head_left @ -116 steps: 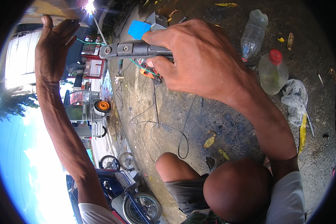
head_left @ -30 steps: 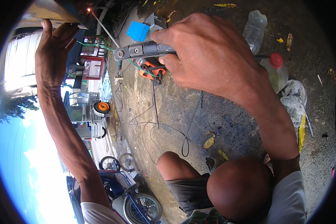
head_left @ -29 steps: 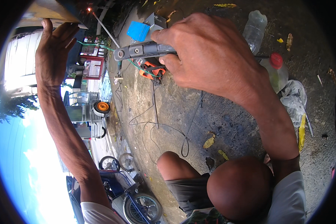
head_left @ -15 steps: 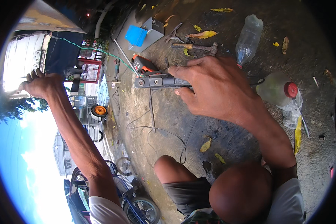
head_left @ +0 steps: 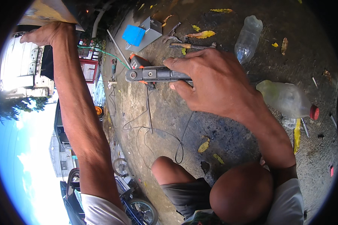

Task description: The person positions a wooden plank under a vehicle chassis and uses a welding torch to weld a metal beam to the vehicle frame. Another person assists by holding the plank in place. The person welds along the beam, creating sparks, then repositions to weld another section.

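My right hand (head_left: 218, 80) is closed round a black electrode holder (head_left: 150, 74) with screws along its side. A thin welding rod (head_left: 118, 48) sticks out from the holder's tip, pointing up and to the left. My left arm stretches far up the left side. At its end my left hand (head_left: 50, 34) is against the lower edge of a tan panel (head_left: 50, 13), beside a white metal body panel (head_left: 20, 65). An outstretched digit points left; its other fingers are mostly hidden, and nothing shows in the hand.
On the concrete lie a hammer (head_left: 191, 46), a blue block (head_left: 133, 35) on grey angled metal (head_left: 151, 32), an orange-and-black tool (head_left: 138, 62), a clear bottle (head_left: 248, 39) and a red-capped bottle (head_left: 285, 98). A black cable (head_left: 169, 134) loops below the holder. A bicycle (head_left: 142, 210) stands lower left.
My left hand has moved up from the white panel to the tan panel's edge. My right hand, the holder and the rod have shifted slightly left. The red-capped bottle has turned, its cap further right.
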A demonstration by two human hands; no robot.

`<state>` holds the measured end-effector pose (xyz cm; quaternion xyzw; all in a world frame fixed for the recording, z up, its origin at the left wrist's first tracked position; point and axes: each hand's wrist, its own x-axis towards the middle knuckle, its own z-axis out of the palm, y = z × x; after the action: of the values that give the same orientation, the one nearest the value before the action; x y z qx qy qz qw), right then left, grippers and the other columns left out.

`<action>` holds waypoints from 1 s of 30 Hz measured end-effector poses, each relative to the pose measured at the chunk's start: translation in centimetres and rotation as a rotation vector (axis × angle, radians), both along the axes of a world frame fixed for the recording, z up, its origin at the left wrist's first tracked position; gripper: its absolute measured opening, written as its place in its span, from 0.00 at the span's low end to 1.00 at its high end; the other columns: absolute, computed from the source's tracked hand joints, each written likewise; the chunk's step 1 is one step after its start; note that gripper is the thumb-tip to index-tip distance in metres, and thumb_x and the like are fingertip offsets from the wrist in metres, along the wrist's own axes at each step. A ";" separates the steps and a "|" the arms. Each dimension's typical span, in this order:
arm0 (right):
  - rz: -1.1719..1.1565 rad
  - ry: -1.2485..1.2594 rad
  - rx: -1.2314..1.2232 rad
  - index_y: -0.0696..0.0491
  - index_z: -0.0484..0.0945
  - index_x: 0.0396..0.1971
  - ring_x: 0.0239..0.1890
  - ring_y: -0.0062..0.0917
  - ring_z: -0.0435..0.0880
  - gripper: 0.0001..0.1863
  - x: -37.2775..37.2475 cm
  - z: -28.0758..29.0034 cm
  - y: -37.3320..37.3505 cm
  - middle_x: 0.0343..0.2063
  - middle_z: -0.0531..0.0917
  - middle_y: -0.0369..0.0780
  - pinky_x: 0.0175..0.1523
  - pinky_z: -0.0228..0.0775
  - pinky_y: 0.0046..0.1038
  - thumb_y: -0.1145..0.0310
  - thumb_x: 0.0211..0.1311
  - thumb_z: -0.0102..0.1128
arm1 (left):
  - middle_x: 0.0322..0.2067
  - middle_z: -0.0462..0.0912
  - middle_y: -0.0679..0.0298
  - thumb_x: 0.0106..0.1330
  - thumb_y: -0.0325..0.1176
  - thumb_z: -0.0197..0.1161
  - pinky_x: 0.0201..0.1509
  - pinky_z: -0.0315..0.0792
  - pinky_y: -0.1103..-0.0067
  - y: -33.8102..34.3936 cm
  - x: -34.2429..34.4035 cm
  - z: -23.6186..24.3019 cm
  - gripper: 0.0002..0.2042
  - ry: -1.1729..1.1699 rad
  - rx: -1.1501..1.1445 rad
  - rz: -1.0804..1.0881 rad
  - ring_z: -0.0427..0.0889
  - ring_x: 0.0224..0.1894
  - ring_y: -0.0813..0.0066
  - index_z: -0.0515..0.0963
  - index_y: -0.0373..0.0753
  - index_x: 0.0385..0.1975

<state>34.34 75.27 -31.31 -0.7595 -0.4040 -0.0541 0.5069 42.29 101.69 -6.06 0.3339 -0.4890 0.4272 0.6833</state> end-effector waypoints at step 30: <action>-0.241 -0.327 0.277 0.61 0.84 0.23 0.29 0.45 0.88 0.06 3.1 2.6 1.5 0.23 0.85 0.52 0.39 0.81 0.43 0.74 0.43 0.65 | 0.73 0.60 0.56 0.65 0.79 0.37 0.83 0.51 0.55 1.4 1.8 -0.2 0.47 0.569 0.556 0.802 0.58 0.76 0.53 0.54 0.50 0.77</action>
<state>37.40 76.75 -28.69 -0.7066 -0.3756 -0.2913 0.5242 44.05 103.04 -6.30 0.7630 -0.2144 0.4016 0.4590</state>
